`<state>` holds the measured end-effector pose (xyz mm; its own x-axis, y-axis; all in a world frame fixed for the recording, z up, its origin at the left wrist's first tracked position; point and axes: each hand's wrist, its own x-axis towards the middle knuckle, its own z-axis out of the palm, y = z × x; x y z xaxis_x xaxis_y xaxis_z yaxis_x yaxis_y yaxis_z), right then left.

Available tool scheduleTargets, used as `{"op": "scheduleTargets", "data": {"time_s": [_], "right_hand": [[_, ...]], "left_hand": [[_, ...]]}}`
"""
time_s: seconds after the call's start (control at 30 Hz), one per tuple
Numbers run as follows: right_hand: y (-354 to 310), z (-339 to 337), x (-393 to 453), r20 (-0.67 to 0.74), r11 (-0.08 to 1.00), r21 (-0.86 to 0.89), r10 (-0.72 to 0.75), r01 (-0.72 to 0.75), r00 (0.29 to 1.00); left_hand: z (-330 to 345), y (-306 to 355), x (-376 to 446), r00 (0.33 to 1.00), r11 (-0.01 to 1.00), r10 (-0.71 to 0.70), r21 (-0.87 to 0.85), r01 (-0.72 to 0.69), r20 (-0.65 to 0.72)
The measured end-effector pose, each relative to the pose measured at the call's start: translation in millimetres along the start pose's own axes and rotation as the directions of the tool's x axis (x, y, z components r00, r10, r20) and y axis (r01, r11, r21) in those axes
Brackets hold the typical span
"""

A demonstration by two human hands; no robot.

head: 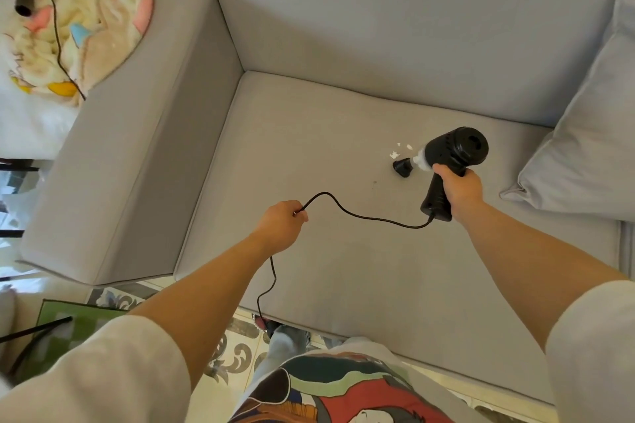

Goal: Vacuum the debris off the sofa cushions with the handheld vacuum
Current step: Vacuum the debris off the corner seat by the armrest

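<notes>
At far left a fluffy pastel blanket (79, 17) lies bunched beside the broad, flat-topped armrest (113, 148) of the grey woven-fabric sofa. The left hand (280, 225) is clenched around the thin black cord (364, 216), which curves in a loose wave across the smooth seat cushion (309, 134) to the butt of the handheld vacuum (450, 161). The right hand (460, 189) grasps its ribbed pistol handle, with the round matte-black barrel above. The clear neck and flared black nozzle (402, 167) tilt down onto the cushion, just beside a few small white torn scraps of debris (400, 149). At far right a soft grey pillow (591, 134) leans against the backrest.
</notes>
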<state>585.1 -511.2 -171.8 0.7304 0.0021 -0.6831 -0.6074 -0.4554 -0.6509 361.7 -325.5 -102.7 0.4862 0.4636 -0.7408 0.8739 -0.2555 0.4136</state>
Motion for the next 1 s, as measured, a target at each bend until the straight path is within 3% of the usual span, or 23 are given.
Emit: {"op": "scheduleTargets", "data": {"time_s": [0.17,0.37,0.67,1.0], "right_hand": [[-5,-5,4,0.005,0.999,-0.028,0.016,-0.016,1.0],[-24,-6,17,-0.091,0.995,0.098,-0.02,0.029,0.996],[-46,23,26,-0.035,0.97,0.223,0.108,-0.098,0.994],[-42,31,27,-0.027,0.996,0.086,-0.003,0.006,1.0]], "left_hand": [[3,5,3,1.0,1.0,0.008,-0.012,-0.008,0.017],[2,13,8,1.0,1.0,0.02,-0.013,-0.02,0.015],[-3,8,11,1.0,0.999,-0.01,-0.054,0.009,-0.018],[-4,1,11,0.999,0.998,-0.03,-0.056,0.029,-0.031]]}}
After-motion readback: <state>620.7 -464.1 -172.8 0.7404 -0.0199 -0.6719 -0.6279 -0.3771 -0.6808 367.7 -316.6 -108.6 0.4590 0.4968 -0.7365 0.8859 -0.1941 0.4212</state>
